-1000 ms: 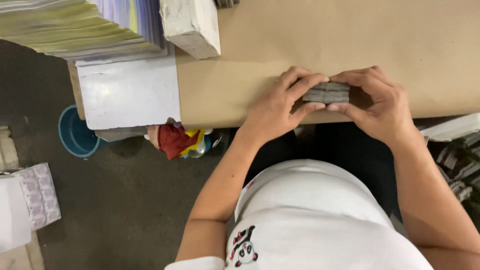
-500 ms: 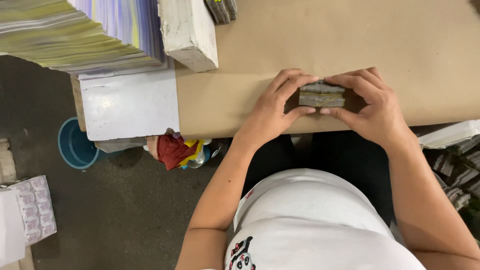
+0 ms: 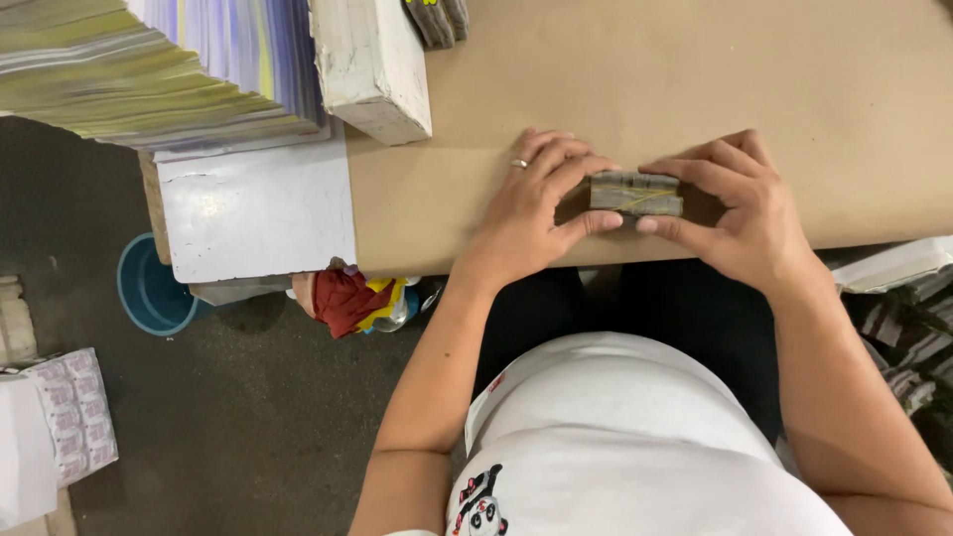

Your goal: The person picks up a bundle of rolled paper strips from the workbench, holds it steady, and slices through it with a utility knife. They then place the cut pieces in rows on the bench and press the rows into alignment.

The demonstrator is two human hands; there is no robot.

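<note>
Both hands grasping one small grey bundle (image 3: 635, 194) between them, yellow elastic band across it. Left hand (image 3: 541, 203) pinches its left end, right hand (image 3: 735, 213) its right. Bundle rests on brown-papered counter (image 3: 794, 89), close to near edge. Risk: band slips or snaps, sheets splay or drop off the edge.

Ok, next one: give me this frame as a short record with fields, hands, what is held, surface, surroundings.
left hand: ring on one finger, fingers pressed on the left end of the small grey bundle
right hand: grips the bundle's right end
bundle: stack of thin grey pieces, yellow band across it, resting on the brown paper-covered table
table, left side: white block, tall stack of printed sheets
floor: blue bucket, red cloth
</note>
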